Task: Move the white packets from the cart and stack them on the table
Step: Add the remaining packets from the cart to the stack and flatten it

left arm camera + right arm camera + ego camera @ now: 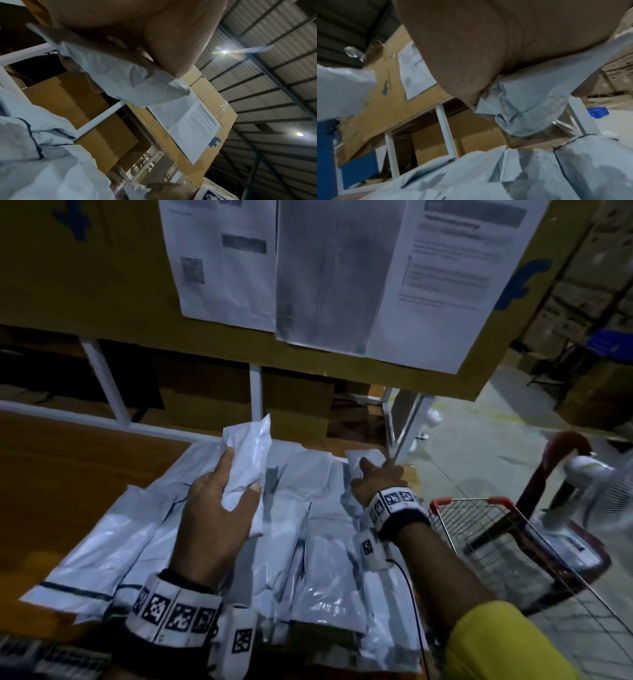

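Several white packets (322, 570) lie side by side in overlapping rows on the wooden table (68, 474). My left hand (219, 501) grips one white packet (248, 463) and holds it tilted just above the rows; the same packet (130, 83) shows under the thumb in the left wrist view. At the far right end of the rows my right hand (375, 479) grips another white packet (363, 460), seen crumpled in its fingers (527, 105) in the right wrist view. The wire cart (513, 549) stands to the right of the table.
A large cardboard sheet (102, 285) with printed papers (342, 275) hangs over the table's back, above white frame bars (255, 395). A dark red chair (561, 474) with a white fan (603, 484) stands behind the cart. Boxes (589, 392) line the floor at the right.
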